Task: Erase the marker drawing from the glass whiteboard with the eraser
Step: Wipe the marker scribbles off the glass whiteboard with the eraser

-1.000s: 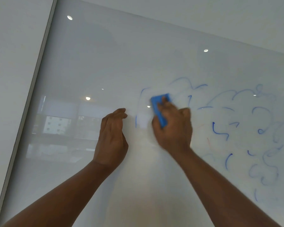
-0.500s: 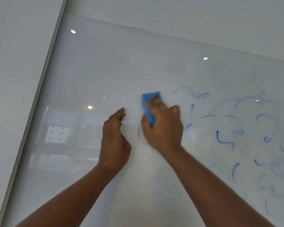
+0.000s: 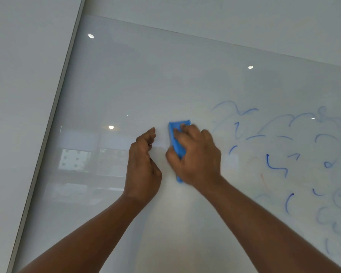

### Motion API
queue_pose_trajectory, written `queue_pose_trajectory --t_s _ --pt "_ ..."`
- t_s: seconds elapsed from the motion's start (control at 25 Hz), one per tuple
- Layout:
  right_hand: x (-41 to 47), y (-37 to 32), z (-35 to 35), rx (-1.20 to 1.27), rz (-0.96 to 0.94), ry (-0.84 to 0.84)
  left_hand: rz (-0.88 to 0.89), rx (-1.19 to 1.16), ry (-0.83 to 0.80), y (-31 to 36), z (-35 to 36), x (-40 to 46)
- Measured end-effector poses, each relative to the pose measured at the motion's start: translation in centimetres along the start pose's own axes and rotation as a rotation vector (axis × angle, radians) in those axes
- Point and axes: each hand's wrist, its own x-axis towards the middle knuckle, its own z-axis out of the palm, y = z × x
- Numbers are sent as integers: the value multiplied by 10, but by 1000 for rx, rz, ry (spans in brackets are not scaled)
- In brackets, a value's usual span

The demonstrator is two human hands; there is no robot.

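Observation:
A glass whiteboard [image 3: 138,79] fills most of the view, tilted in frame. My right hand [image 3: 197,156] presses a blue eraser [image 3: 177,134] flat against the glass near the middle. Only the eraser's top and left edge show past my fingers. My left hand [image 3: 143,166] rests edge-on against the board just left of the eraser, fingers loosely curled and holding nothing. Blue marker drawing [image 3: 276,164] in loops and short strokes, partly smeared, covers the board's right side. The glass around my hands is wiped clean.
The board's grey frame edge [image 3: 53,113] runs diagonally down the left, with plain white wall [image 3: 18,75] beyond it and above the top edge. Ceiling lights and windows reflect in the left part of the glass.
My right hand has slid the eraser leftward and a little down, and the blue stroke beside my left hand is gone. My left hand has stayed in place.

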Motion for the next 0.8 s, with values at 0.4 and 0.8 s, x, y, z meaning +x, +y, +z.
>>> queue_pose_trajectory --t_s 0.4,0.8 --pt "-5 -6 3 54 82 22 5 8 -38 -2 1 -4" --pt "34 34 -15 72 410 129 86 141 4 -1 6 -7"
